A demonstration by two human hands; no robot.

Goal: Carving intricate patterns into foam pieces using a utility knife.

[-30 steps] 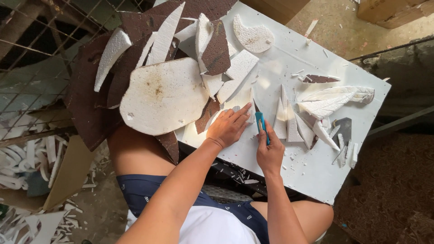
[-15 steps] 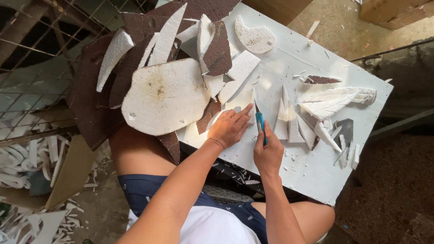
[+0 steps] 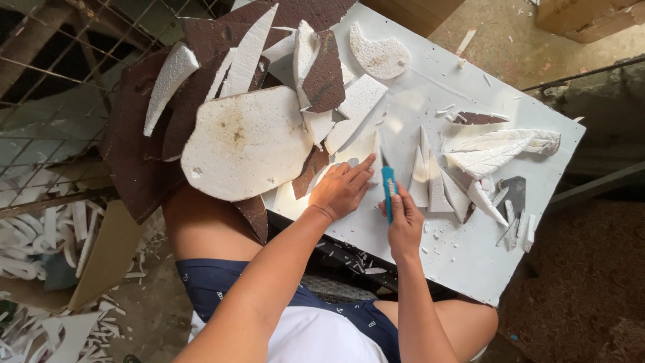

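left hand (image 3: pixel 345 189) spread flat on foam sheet (image 3: pixel 356 151), right hand (image 3: pixel 405 225) gripping blue knife (image 3: pixel 388 190) (upright) — white table (image 3: pixel 470 255)

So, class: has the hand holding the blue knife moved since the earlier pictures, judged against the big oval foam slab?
No real shift. The right hand with the blue knife sits the same way beside the oval foam slab, the left hand between them.

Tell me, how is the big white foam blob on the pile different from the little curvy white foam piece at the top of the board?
The big foam blob is far larger than the little curvy piece. The blob has brownish stains; the curvy piece looks clean. The blob rests on a heap of brown and white offcuts, while the curvy piece lies alone on the white board. Both are white, grainy foam.
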